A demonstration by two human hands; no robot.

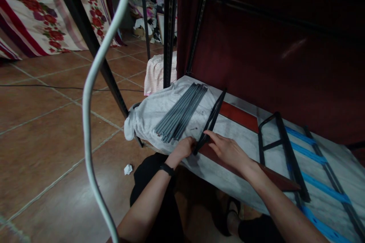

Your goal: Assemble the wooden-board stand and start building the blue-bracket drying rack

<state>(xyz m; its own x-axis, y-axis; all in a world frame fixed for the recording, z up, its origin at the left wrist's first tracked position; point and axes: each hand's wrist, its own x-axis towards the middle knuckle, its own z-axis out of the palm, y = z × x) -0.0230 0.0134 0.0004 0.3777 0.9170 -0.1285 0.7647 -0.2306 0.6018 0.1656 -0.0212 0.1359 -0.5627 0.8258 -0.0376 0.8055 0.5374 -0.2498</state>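
Note:
A narrow black metal frame [216, 112], made of two close bars, lies slantwise across a cloth-covered surface [167, 102]. My left hand [186, 147], with a dark band at the wrist, is closed at the frame's near end; what its fingers pinch is hidden. My right hand [228, 150] reaches in from the right, fingers stretched apart, the foremost fingertip at the frame's near part. To the left lies a bundle of several grey metal rods [181, 112]. Small screws [194, 128] lie on the cloth between the rods and the frame.
A black frame piece [291, 155] and blue strips [309, 153] lie on the right. Black uprights [169, 26] rise behind and at the left. A pale cable [88, 121] hangs in front. Crumpled paper [128, 169] is on the tiled floor [48, 136]. Dark red cloth [270, 57] hangs behind.

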